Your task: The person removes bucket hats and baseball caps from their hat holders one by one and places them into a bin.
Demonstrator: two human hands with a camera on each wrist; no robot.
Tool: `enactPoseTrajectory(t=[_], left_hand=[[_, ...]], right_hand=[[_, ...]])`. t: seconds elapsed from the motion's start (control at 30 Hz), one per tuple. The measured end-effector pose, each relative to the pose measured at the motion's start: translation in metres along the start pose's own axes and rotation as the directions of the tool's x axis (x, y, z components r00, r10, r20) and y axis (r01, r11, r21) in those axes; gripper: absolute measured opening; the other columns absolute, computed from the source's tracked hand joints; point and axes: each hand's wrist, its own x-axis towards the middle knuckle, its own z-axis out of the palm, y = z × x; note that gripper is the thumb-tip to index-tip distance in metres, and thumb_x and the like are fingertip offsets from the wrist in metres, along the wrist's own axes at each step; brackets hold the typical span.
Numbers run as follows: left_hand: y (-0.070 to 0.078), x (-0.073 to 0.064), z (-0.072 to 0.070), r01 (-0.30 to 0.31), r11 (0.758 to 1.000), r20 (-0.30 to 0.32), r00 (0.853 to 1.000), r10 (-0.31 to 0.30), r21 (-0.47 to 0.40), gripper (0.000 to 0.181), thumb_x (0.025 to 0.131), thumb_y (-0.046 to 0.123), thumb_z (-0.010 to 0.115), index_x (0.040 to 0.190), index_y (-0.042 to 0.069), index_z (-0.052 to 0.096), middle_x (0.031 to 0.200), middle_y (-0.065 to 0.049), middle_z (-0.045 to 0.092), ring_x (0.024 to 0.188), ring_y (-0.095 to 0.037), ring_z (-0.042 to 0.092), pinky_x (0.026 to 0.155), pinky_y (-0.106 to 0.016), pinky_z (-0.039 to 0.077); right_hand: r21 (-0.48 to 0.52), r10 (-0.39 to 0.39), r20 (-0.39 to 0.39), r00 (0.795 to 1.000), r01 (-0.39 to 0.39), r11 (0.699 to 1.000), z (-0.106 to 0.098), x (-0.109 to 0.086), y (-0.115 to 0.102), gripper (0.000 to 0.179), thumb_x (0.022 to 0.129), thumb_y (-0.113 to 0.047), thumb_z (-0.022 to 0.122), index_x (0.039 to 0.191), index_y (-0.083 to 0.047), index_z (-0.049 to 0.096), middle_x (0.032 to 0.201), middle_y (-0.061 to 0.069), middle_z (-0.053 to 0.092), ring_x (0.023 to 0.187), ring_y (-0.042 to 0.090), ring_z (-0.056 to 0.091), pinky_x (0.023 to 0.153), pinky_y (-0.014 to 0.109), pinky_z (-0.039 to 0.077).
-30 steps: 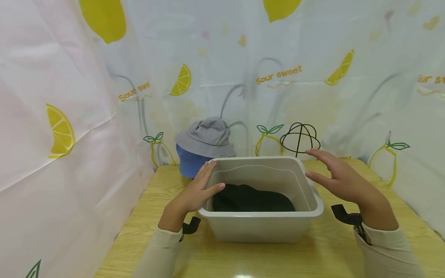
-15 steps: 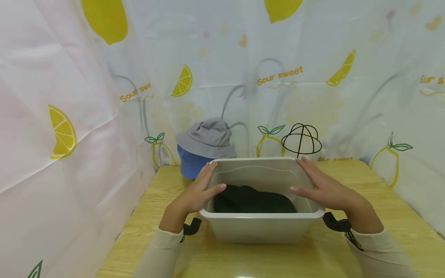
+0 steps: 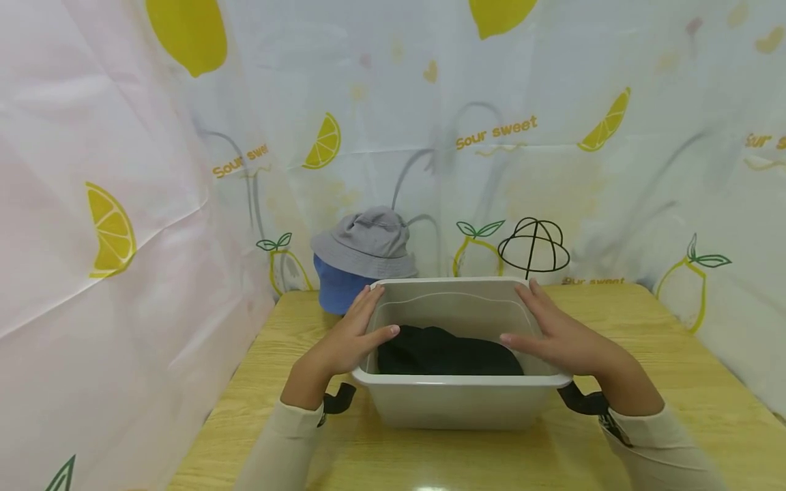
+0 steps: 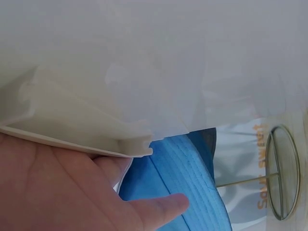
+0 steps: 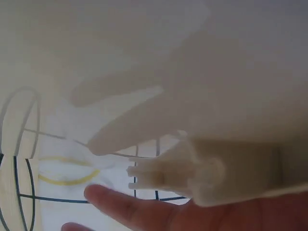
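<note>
A light grey plastic bin (image 3: pixel 454 402) stands on the wooden table in front of me. Inside it lies a black fabric item (image 3: pixel 445 353), its exact kind hard to tell. At the bin's left side my left hand (image 3: pixel 338 348) touches the rim, fingers extended and thumb over the edge. My right hand (image 3: pixel 565 341) lies along the right rim in much the same way, its thumb reaching over the inside. Both wrist views show the outer wall of the bin close up, with the left hand (image 4: pixel 72 192) and right hand (image 5: pixel 192 211) beside its lip.
Behind the bin's left corner a grey bucket hat (image 3: pixel 368 242) sits on top of a blue hat (image 3: pixel 338 286). A black wire hat stand (image 3: pixel 533 249) rises behind the right side. Lemon-print curtains (image 3: pixel 368 82) enclose the wooden table (image 3: pixel 258 423).
My right hand has moved left, from beside the bin onto its right rim. The left hand, the bin and the black fabric stay where they were.
</note>
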Motion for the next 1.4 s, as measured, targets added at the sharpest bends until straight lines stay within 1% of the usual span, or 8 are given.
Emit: enactPoseTrajectory(t=[0.17,0.33,0.53,0.77,0.93,1.13,1.27,1.4], left_hand=[[-0.001,0.0,-0.001,-0.008,1.0,0.002,1.0,0.008,0.009,0.088,0.102,0.057,0.055,0.168,0.019,0.012,0.176,-0.003,0.007,0.162,-0.028,-0.008,0.125,-0.067,0.008],[0.0,0.0,-0.003,-0.017,1.0,0.003,1.0,0.017,0.018,0.086,0.102,0.055,0.056,0.168,0.021,0.013,0.176,-0.004,0.007,0.162,-0.03,-0.008,0.124,-0.068,0.008],[-0.001,0.0,-0.003,-0.044,0.998,0.001,0.999,0.044,0.042,0.084,0.103,0.052,0.056,0.168,0.019,0.013,0.175,-0.006,0.009,0.162,-0.032,-0.007,0.124,-0.069,0.007],[0.004,-0.002,-0.009,-0.07,0.994,0.022,0.997,0.069,0.089,0.082,0.105,0.053,0.053,0.168,0.016,0.016,0.175,-0.01,0.008,0.162,-0.033,-0.005,0.122,-0.071,-0.004],[0.008,0.005,-0.019,-0.07,0.986,0.043,0.997,0.064,0.149,0.083,0.104,0.056,0.052,0.167,0.016,0.018,0.175,-0.013,0.009,0.162,-0.033,-0.002,0.123,-0.071,-0.001],[0.017,0.018,-0.031,-0.078,0.959,0.086,0.995,0.057,0.271,0.089,0.102,0.062,0.053,0.167,0.014,0.017,0.174,-0.014,0.011,0.162,-0.033,0.004,0.123,-0.071,0.004],[0.022,0.026,-0.036,-0.079,0.926,0.087,0.995,0.05,0.37,0.09,0.102,0.063,0.052,0.167,0.012,0.017,0.174,-0.018,0.008,0.162,-0.036,0.001,0.123,-0.07,0.006],[0.025,0.037,-0.041,-0.071,0.881,0.052,0.997,0.053,0.467,0.09,0.102,0.063,0.051,0.167,0.011,0.017,0.174,-0.02,0.001,0.161,-0.037,-0.005,0.123,-0.071,0.007]], right_hand=[[-0.073,0.023,-0.003,1.0,-0.023,0.997,0.004,-0.001,-0.003,0.105,0.095,-0.061,0.066,0.168,-0.022,0.001,0.172,0.013,-0.018,0.157,0.053,0.002,0.114,0.078,0.017],[-0.118,0.023,0.005,1.0,-0.022,0.993,0.004,-0.001,-0.004,0.105,0.095,-0.063,0.064,0.168,-0.025,0.0,0.172,0.014,-0.019,0.156,0.054,0.005,0.114,0.077,0.021],[-0.13,0.021,0.009,1.0,-0.02,0.991,0.003,-0.002,-0.004,0.102,0.095,-0.064,0.063,0.169,-0.023,0.005,0.172,0.015,-0.02,0.156,0.054,0.005,0.113,0.078,0.022],[-0.129,0.018,0.004,1.0,-0.017,0.992,0.004,-0.003,-0.005,0.099,0.095,-0.063,0.064,0.168,-0.021,0.013,0.172,0.014,-0.019,0.155,0.055,0.007,0.113,0.078,0.023],[-0.137,0.007,-0.002,1.0,-0.007,0.991,0.004,-0.003,-0.004,0.097,0.095,-0.063,0.064,0.168,-0.019,0.017,0.172,0.015,-0.019,0.155,0.055,0.007,0.113,0.077,0.023],[-0.144,0.007,-0.005,1.0,-0.008,0.989,0.002,-0.002,-0.002,0.096,0.095,-0.063,0.065,0.167,-0.019,0.02,0.172,0.015,-0.018,0.155,0.055,0.008,0.114,0.076,0.024],[-0.13,0.007,-0.005,1.0,-0.008,0.992,0.002,-0.003,-0.002,0.094,0.095,-0.062,0.066,0.166,-0.018,0.023,0.172,0.015,-0.018,0.155,0.055,0.008,0.113,0.077,0.024],[-0.12,-0.008,-0.003,1.0,0.008,0.993,0.003,-0.003,-0.001,0.092,0.096,-0.059,0.066,0.166,-0.015,0.025,0.172,0.017,-0.017,0.154,0.057,0.007,0.112,0.078,0.023]])
